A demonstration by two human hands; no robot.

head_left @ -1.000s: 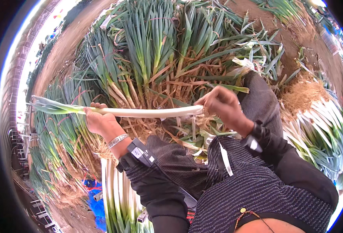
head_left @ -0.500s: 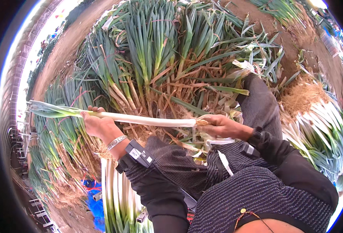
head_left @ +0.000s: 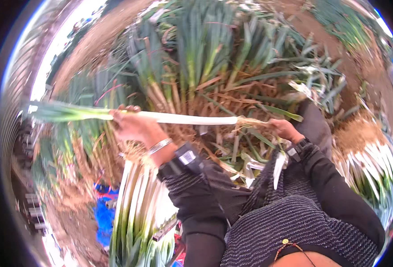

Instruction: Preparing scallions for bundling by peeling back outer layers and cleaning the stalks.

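A long green onion [head_left: 196, 119] stretches almost level in front of me, its leafy green end to the left and its bare white stalk to the right. My left hand [head_left: 136, 125] is closed around it where green turns to white. At the other end, my right hand [head_left: 285, 129] pinches the tips of the stringy brown roots [head_left: 252, 121], clear of the white stalk. Below my left wrist stands a bundle of cleaned green onions [head_left: 134, 200], white stalks up and leaves down. A white strip of peel [head_left: 278, 170] hangs below my right hand, over my lap.
Unpeeled green onions [head_left: 205, 40] are heaped ahead, with more along the left [head_left: 78, 151]. Dry brown peelings [head_left: 218, 95] litter the ground before me. A stack of cleaned green onions [head_left: 365, 164] lies at right. Blue plastic [head_left: 105, 218] is at lower left.
My right hand has moved right, from the root base beside the white stalk out to the root tips. My left hand still grips the onion. The whole view has shifted and blurred somewhat.
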